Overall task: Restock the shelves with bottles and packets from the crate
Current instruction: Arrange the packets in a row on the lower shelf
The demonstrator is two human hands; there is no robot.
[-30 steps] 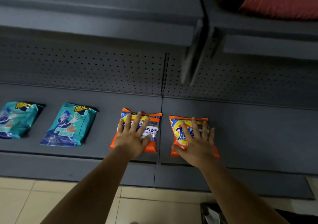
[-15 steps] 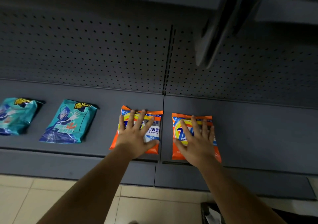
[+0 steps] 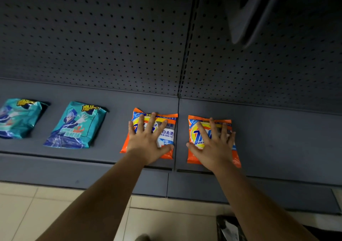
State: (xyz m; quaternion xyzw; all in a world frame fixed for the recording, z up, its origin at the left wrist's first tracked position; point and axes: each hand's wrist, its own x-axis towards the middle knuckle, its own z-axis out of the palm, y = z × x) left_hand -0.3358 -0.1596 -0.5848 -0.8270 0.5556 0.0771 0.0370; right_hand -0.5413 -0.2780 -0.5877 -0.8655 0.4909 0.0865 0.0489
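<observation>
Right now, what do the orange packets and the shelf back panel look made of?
Two orange flat detergent packets, left and right: seemingly thin plastic film, glossy, judging by sheen, printed graphics and crimped top seams. Dark grey perforated back panel: likely painted sheet metal, matte, with regular punched holes. Dark grey shelf deck: similar matte finish, probably metal too.

My fingers point(image 3: 154, 120) cover two orange packets point(image 3: 167, 135) (yellow-blue logos); teal packets point(image 3: 75, 126) beside, grey dotted backboard point(image 3: 111, 37).

I see a grey pegboard wall point(image 3: 111, 37) at 12 o'clock, a shelf bracket point(image 3: 246, 18) at 1 o'clock, beige floor tiles point(image 3: 37, 213) at 7 o'clock.
</observation>
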